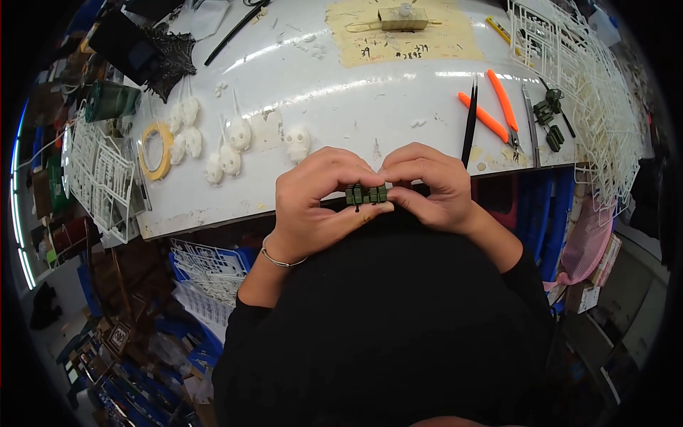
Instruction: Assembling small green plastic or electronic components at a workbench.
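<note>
A small dark green model part (366, 194) with blocky segments is held between my two hands, just over the table's near edge. My left hand (320, 196) pinches it, thumb below and fingers above. From the other side my right hand (430, 186) closes on its right end with thumb and forefinger. The fingertips of both hands nearly meet above the part and hide some of it. Similar green pieces (549, 117) lie at the table's right. Beyond my hands, a white skull-like piece (297, 142) rests on the tabletop.
Orange-handled nippers (501, 107), black tweezers (470, 124) and a slim metal tool (531, 128) lie right. White sprue frames (590, 92) pile at the far right, more (103, 171) at left. A tape roll (156, 151) sits near several white skull-like pieces (230, 158). Masking-taped paper (405, 46) is at the back.
</note>
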Demonstrator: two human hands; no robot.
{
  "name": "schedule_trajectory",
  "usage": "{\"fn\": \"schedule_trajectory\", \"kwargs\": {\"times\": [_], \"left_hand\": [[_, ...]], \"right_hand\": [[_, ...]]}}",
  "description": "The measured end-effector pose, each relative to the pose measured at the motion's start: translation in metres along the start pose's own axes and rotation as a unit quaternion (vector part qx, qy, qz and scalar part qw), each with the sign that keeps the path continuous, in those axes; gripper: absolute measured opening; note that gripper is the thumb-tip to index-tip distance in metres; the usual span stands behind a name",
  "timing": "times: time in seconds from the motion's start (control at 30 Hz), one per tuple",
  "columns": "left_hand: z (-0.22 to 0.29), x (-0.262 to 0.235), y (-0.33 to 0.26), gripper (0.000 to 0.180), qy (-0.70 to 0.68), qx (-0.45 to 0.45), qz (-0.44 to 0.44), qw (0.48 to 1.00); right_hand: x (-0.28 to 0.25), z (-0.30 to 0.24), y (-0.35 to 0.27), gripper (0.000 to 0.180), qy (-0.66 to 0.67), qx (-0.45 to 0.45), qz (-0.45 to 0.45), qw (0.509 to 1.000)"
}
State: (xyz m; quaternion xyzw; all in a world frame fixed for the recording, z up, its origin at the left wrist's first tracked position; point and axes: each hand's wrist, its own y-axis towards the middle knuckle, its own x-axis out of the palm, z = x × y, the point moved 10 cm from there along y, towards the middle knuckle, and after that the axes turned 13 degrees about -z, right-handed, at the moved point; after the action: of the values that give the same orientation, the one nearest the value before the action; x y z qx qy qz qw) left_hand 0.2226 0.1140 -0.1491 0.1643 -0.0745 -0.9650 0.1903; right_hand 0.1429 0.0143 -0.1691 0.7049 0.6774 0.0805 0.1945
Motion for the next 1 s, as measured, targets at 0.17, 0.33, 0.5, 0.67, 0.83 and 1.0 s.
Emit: {"fn": "schedule_trajectory", "kwargs": {"times": [0.17, 0.33, 0.5, 0.67, 0.83, 1.0], "left_hand": [[0.006, -0.005, -0.004, 0.026, 0.028, 0.008, 0.006, 1.0], [0.005, -0.002, -0.01, 0.028, 0.022, 0.025, -0.002, 0.999], [0.007, -0.001, -0.009, 0.028, 0.026, 0.041, -0.004, 0.999], [0.011, 0.003, -0.007, 0.027, 0.014, 0.029, -0.009, 0.999], [0.009, 0.004, -0.003, 0.025, 0.004, 0.011, 0.0, 1.0], [0.008, -0.006, -0.006, 0.026, -0.078, 0.018, 0.059, 0.995]], "right_hand": [[0.005, 0.0, 0.0, 0.025, 0.002, 0.017, 0.006, 1.0], [0.005, -0.001, 0.0, 0.025, 0.01, 0.013, 0.011, 1.0], [0.004, 0.002, -0.002, 0.025, 0.036, 0.014, 0.016, 0.999], [0.003, -0.001, -0.004, 0.026, 0.03, 0.012, 0.004, 0.999], [-0.012, -0.006, 0.007, 0.032, -0.009, 0.069, -0.069, 0.995], [-0.113, -0.022, 0.047, 0.01, -0.152, 0.128, 0.161, 0.967]]}}
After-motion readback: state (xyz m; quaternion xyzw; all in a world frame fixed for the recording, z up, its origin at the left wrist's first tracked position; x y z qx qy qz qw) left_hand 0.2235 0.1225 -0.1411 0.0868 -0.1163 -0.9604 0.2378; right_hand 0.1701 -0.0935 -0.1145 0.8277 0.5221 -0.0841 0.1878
